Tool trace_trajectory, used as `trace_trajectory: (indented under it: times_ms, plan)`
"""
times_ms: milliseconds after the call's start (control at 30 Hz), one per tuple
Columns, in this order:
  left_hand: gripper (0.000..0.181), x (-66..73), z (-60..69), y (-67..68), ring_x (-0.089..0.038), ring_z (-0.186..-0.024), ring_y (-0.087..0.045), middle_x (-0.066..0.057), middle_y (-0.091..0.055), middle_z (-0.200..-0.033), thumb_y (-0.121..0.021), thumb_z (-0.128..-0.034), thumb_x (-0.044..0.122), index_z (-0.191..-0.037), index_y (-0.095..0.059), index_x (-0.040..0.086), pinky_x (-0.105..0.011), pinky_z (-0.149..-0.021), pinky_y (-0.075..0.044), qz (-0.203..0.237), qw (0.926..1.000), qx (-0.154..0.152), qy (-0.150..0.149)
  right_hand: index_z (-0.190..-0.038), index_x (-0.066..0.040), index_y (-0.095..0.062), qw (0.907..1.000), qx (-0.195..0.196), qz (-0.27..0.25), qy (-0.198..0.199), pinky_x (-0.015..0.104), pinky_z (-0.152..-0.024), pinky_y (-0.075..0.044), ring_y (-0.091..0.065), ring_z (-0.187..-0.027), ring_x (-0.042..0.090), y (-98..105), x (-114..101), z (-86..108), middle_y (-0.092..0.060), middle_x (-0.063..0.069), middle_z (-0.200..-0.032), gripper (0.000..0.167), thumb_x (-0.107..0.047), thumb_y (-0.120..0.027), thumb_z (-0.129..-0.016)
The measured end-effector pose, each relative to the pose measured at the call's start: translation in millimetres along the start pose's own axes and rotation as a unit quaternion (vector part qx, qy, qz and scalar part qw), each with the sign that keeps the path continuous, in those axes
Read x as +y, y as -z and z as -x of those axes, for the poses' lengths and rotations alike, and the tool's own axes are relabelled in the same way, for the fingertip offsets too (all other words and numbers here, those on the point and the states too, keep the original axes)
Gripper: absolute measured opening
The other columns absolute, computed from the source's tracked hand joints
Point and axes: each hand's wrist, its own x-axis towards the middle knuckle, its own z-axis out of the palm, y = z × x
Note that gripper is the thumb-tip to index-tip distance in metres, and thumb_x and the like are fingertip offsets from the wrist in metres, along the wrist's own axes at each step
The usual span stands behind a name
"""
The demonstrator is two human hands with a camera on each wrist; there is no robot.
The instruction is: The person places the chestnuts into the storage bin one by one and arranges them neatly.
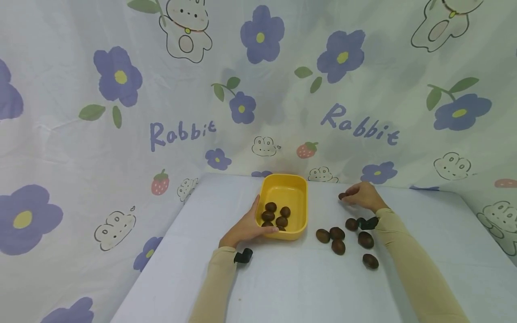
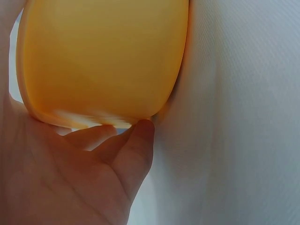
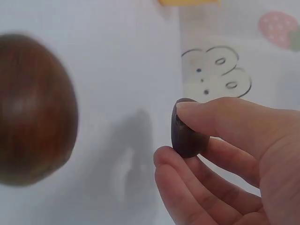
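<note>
A yellow box [image 1: 294, 194] with rounded corners stands on the table with several brown chestnuts [image 1: 271, 207] inside. My left hand [image 1: 245, 228] grips its near left side, the thumb along the front wall and the fingers on the left side. In the left wrist view the box wall fills the top. Right of the box, my right hand [image 1: 364, 197] pinches one dark brown chestnut [image 3: 186, 136] between thumb and fingers, above the back of the table. Below that hand lie several loose chestnuts [image 1: 337, 233]; one large chestnut [image 3: 33, 110] looms close in the right wrist view.
The white tabletop [image 1: 291, 282] ends at the back against a hanging cloth [image 1: 278, 89] printed with flowers and rabbits. One loose chestnut [image 1: 370, 261] lies nearest the front, beside the right sleeve [image 1: 416, 264]. Black wrist mounts [image 1: 243, 256] sit on both wrists.
</note>
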Motion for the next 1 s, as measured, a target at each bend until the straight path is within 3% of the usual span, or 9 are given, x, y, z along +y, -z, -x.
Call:
trace_trajectory:
  times_ms: [267, 533, 1000]
  plan:
    - [0.137, -2.8, -0.1, -0.9, -0.023, -0.16, -0.024, 0.005, -0.013, -0.176, -0.09, -0.0719, 0.056, -0.166, 0.009, 0.037, -0.061, -0.129, -0.02, 0.008, 1.0, -0.001, -0.005, -0.119, 0.002, -0.074, 0.9999, 0.001, -0.002, 0.017, 0.041, -0.086, -0.056, -0.067, -0.106, 0.033, 0, -22, 1.2, -0.075, 0.022, -0.117, 0.047, -0.033, -0.082, -0.087]
    - [0.137, -3.6, -0.3, -1.6, -0.022, -0.16, -0.024, 0.006, -0.014, -0.175, -0.09, -0.0722, 0.055, -0.166, 0.009, 0.038, -0.061, -0.129, -0.02, 0.012, 0.9999, 0.0, -0.007, -0.12, 0.0, -0.074, 0.9996, -0.001, -0.011, 0.027, 0.045, -0.09, -0.061, -0.069, -0.101, 0.03, -4, -55, 3.1, -0.076, 0.019, -0.115, 0.045, -0.03, -0.083, -0.087]
    - [0.135, 0.6, 0.8, -0.6, -0.023, -0.16, -0.024, 0.005, -0.014, -0.176, -0.09, -0.074, 0.05, -0.166, 0.009, 0.037, -0.06, -0.13, -0.02, 0.011, 0.9999, 0.0, -0.01, -0.12, -0.001, -0.075, 0.996, -0.009, -0.05, 0.074, 0.05, -0.096, -0.062, -0.072, -0.105, 0.033, -31, -102, 26.1, -0.076, 0.018, -0.117, 0.041, -0.024, -0.084, -0.087]
